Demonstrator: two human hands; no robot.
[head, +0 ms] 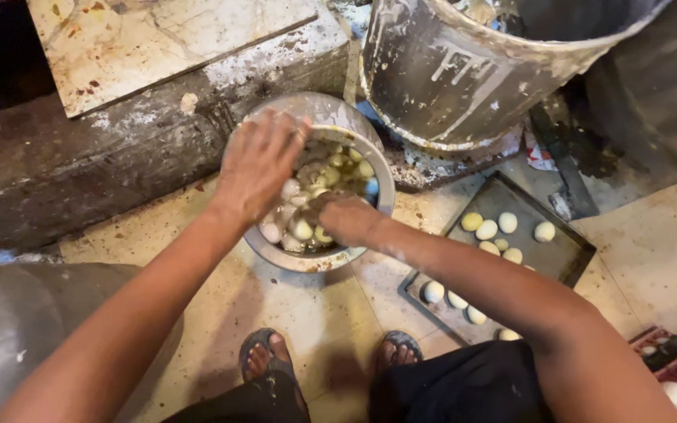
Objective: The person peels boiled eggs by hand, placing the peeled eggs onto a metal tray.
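- Squatting over a metal bowl [370,160] on the tiled floor [315,313], the person had both hands at the eggs [301,229] lying in cloudy water inside it
- left hand [258,160] hovered above the bowl's near-left side; its fingers [291,129] were spread loosely and held nothing that I could see
- right hand [346,218] was dipped among the eggs, fingers curled under; whether it gripped one, I could not tell
- peeled eggs lay on a dark tray [566,254] just beside the bowl, to the right
- wet eggs looked slippery; one could slip and break on the floor; a hard squeeze could split it
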